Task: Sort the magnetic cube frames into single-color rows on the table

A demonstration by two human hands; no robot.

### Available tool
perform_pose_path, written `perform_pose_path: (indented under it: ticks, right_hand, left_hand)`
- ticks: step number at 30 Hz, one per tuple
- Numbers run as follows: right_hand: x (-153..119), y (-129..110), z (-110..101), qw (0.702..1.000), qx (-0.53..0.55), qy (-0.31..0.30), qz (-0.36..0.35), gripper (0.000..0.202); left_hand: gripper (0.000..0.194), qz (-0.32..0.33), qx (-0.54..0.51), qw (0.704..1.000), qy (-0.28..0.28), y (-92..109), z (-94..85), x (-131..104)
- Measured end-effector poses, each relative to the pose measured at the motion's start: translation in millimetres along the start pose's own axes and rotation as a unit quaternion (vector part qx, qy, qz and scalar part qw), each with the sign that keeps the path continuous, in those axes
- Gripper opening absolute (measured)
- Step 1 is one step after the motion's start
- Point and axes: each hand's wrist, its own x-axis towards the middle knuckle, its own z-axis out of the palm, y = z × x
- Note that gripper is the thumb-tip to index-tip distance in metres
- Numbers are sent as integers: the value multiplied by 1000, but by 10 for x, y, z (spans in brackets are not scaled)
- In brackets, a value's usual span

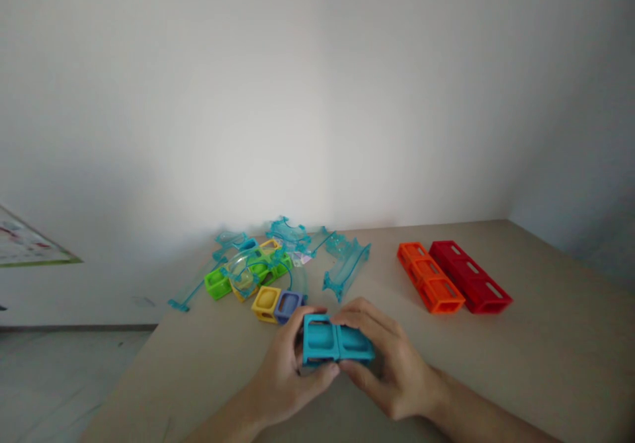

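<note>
Two blue hollow cube blocks (320,341) sit side by side between my hands, their recessed faces turned up toward me. Fingers and thumb of my left hand (288,370) wrap the left cube. My right hand (391,357) grips the right cube with its thumb below and fingers over the far edge. The two cubes touch along one side; whether they are locked together I cannot tell. Just beyond my left hand lie a yellow cube (266,303) and a purple cube (289,305), adjoining each other.
A row of orange blocks (430,278) and a row of red blocks (469,276) lie at the right. Translucent blue track pieces (347,264) and green blocks (218,283) are heaped at the back left. A wall (317,99) rises behind the table (546,337).
</note>
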Motion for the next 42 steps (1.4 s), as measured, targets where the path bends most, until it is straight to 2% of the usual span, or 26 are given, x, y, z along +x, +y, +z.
perform_pose_path:
  ticks: [3,5,7,9,11,13,14,15,17,20,25,29,35,42]
  right_hand:
    - [-4,11,10,1000,3,12,-12,53]
    - [-14,30,22,999,8,20,-23,55]
    - [-24,48,30,999,7,21,-30,56]
    - [-30,60,31,999,-5,15,-28,55]
    - [-30,68,30,999,-23,5,-22,54]
    - [-27,75,30,999,-38,-8,-16,53]
    - [-25,80,31,999,-44,-16,-14,52]
    - [-23,85,33,998,-48,-25,-10,52]
    - [-20,94,39,998,-54,-44,1,52]
    - [-23,101,50,995,-63,-73,22,50]
    - [-26,101,65,992,-71,-97,34,49]
    - [-19,107,73,992,-69,-98,41,49]
    - [-18,92,86,992,-59,-100,49,47]
    - [29,52,98,990,-62,-101,71,46]
  left_hand:
    - [66,47,46,998,-8,-27,3,-50]
    - [66,113,111,987,-1,-13,-14,-85]
    - [56,187,176,966,20,45,-78,-92]
    - [34,249,218,941,76,157,-220,-37]
    - [17,285,243,906,195,317,-457,108]
    - [9,254,303,868,300,496,-771,347]
    - [9,214,360,853,311,577,-940,494]
    - [10,163,437,829,308,645,-1105,652]
    - [18,-10,580,772,261,722,-1393,968]
    - [22,-110,600,767,199,688,-1651,1369]
    - [32,-203,595,773,85,510,-1726,1827]
    - [34,-245,591,767,36,425,-1715,2047]
    - [35,-259,599,757,20,323,-1737,2075]
    - [35,-276,565,777,15,393,-1836,2014]
